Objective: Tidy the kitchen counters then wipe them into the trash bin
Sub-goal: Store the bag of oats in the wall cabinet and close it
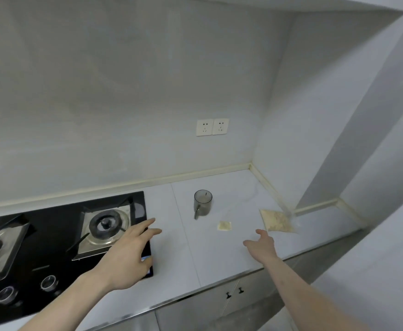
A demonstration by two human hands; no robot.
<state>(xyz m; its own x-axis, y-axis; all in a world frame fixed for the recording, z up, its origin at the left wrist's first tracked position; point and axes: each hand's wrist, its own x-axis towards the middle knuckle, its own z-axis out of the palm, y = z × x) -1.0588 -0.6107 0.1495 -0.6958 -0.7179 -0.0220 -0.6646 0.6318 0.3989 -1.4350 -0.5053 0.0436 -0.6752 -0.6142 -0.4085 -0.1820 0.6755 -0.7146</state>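
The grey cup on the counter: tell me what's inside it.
The translucent grey cup looks empty apart from a pale base or reflection. Its tinted wall blurs the bottom, so residue can't be ruled out.

My one head camera looks forward and down at the counter (pixel 219 254). It sits close, the wall (pixel 124 91) ahead.

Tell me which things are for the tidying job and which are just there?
For the job: cup, small packet, big packet, counter, left hand, right hand.
Just there: stove, wall sockets, cupboard doors.
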